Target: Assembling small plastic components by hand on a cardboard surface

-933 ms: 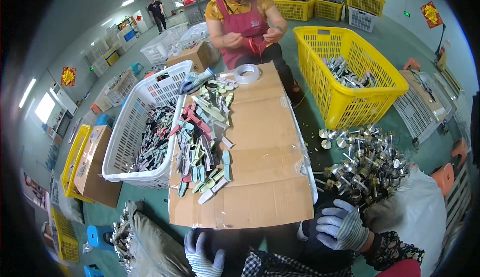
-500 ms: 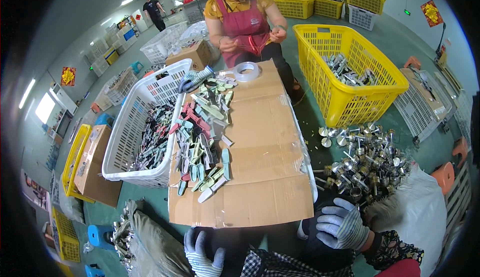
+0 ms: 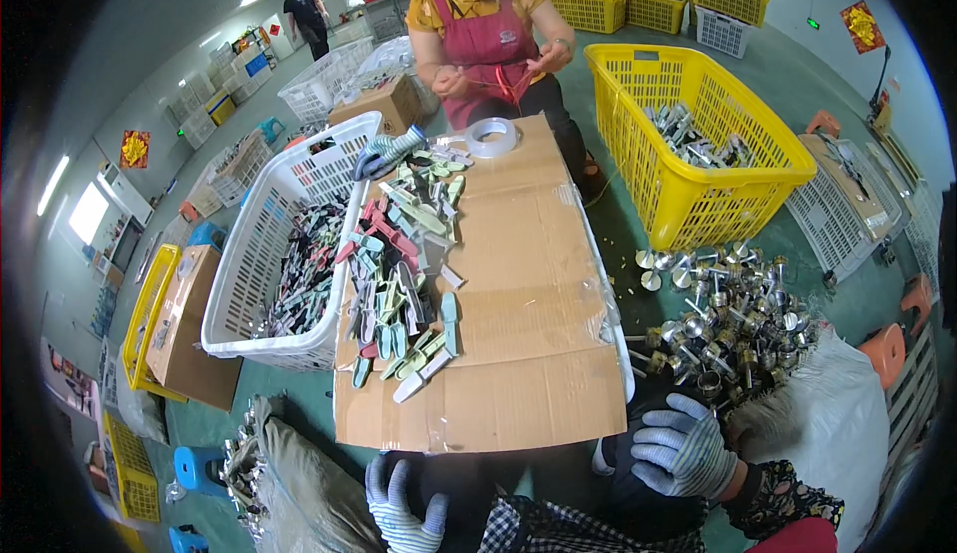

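Observation:
My left hand [image 3: 404,506], in a striped white-and-blue knitted glove with grey fingertips, rests on my dark lap below the near edge of a cardboard sheet [image 3: 518,284]. Its fingers are spread and hold nothing. On my right knee lies my right hand [image 3: 688,450] in a matching glove, fingers apart and slightly bent, with nothing in them. Along the cardboard's left side is a heap of green, pink, grey and white plastic handle-like pieces [image 3: 399,264]. A roll of clear tape [image 3: 490,138] and a spare glove [image 3: 387,153] lie at the far end.
Left of the cardboard stands a white basket [image 3: 224,299] full of similar pieces. To the right are a yellow crate [image 3: 718,194] and a pile of metal stemmed parts [image 3: 733,319] beside a white sack [image 3: 832,423]. Across sits a co-worker [image 3: 488,39] handling a thin reddish strand.
My hands stay where they were. Across from me, the co-worker's hands have shifted slightly. The person in the far background has moved a little.

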Motion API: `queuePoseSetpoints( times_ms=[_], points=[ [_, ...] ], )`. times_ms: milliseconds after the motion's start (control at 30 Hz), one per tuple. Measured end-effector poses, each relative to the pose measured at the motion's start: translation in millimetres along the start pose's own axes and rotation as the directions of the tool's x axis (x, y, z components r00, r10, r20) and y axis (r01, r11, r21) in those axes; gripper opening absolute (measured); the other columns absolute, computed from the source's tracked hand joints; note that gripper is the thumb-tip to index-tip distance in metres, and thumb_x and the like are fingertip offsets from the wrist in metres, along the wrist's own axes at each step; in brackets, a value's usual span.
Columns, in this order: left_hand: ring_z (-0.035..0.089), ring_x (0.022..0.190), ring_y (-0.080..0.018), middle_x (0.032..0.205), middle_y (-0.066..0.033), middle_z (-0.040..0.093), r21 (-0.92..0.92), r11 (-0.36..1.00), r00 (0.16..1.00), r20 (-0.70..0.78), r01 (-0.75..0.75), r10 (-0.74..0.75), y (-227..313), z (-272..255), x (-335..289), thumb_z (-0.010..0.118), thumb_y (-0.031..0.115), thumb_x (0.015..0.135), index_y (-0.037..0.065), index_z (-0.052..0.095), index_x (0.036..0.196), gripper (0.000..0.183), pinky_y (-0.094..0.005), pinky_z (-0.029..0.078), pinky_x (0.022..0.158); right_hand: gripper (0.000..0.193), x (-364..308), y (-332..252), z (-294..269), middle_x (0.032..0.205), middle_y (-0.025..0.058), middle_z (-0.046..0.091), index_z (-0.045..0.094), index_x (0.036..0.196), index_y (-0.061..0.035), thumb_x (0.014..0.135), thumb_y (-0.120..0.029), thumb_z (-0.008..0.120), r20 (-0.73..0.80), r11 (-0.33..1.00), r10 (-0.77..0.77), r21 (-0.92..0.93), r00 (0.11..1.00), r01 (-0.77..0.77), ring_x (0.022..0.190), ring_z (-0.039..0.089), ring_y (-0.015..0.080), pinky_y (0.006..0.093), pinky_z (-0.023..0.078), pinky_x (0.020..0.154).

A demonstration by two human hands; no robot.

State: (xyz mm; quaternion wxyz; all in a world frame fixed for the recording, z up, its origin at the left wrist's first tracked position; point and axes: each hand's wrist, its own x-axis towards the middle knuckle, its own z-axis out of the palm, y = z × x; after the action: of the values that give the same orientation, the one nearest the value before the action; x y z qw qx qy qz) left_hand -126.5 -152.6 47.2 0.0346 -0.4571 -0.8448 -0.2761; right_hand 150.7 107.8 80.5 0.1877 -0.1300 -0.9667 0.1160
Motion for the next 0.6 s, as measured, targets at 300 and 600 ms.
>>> queuePoseSetpoints(
  times_ms=[300, 600],
  points=[
    [0.040, 0.118, -0.0439, 0.132, -0.0269, 0.036, -0.016, 1.000, 1.000, 0.007, 0.017, -0.017, 2.2, -0.9, 1.0, 0.068, 0.031, 0.071, 0.005, 0.044, 0.127, 0.067, -0.0514, 0.032, 0.101, 0.016, 0.0, -0.8, -1.5, 0.094, -0.0049, 0.066, 0.068, 0.083, -0.0198, 0.071, -0.029, 0.072, 0.005, 1.000, 0.000, -0.013, 1.000, 0.000, 0.097, 0.060, 0.0171, 0.0425, 0.035, 0.102],
    [0.040, 0.119, -0.0441, 0.131, -0.0269, 0.037, -0.005, 0.999, 0.999, 0.011, 0.035, -0.035, 5.2, -2.3, 1.5, 0.068, 0.031, 0.071, 0.004, 0.043, 0.127, 0.067, -0.0510, 0.032, 0.101, 0.016, -0.5, -0.4, -0.7, 0.093, -0.0041, 0.066, 0.067, 0.083, -0.0191, 0.071, -0.029, 0.072, -0.012, 1.000, 0.001, -0.009, 1.000, -0.001, 0.097, 0.060, 0.0176, 0.0425, 0.035, 0.102]
  ],
)
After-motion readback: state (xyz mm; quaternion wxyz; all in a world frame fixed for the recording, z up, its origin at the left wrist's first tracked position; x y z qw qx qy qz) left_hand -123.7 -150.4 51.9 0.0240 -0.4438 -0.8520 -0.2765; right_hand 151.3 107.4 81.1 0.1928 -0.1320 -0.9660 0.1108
